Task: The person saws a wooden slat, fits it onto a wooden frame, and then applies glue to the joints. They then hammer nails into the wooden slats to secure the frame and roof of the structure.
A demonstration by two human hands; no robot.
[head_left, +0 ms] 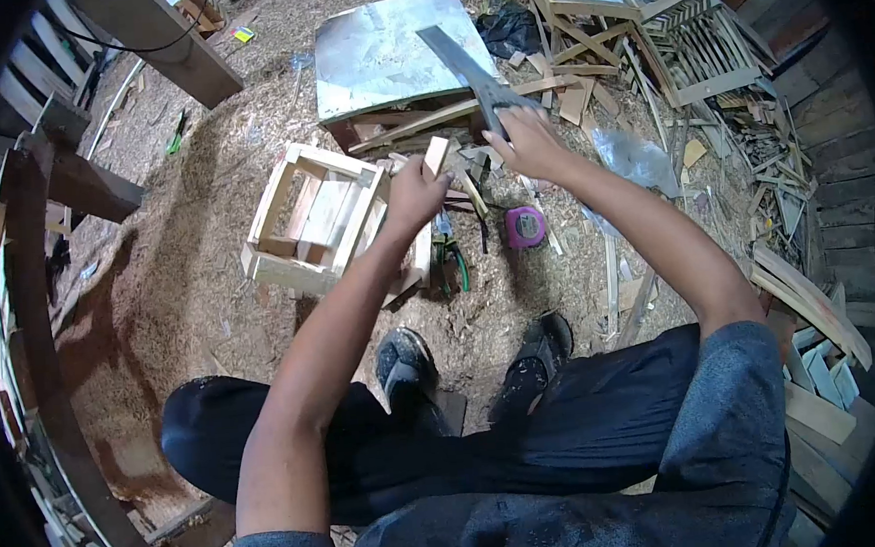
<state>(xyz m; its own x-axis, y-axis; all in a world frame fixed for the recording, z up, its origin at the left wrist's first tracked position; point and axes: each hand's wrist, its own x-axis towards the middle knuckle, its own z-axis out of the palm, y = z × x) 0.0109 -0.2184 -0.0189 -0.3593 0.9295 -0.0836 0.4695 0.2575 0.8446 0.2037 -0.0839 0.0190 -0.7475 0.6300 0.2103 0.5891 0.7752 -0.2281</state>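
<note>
My right hand (532,143) is closed around the dark handle of a handsaw (457,60), whose blade points up and to the left over a low board. My left hand (417,197) grips a short strip of pale wood (436,155) that sticks up past the thumb. Just left of that hand, a small open wooden frame (278,205) stands on the sawdust. Pliers with green handles (462,268) lie below my left hand, and a pink tape measure (526,227) rests on the floor below my right hand.
A low platform with a pale, worn top (365,62) stands ahead. Slatted wooden pieces (709,46) and scraps pile up at the right, near a plastic bag (636,161). A wooden post (158,50) rises at the left, near a green-handled tool (177,134). Sawdust covers the floor.
</note>
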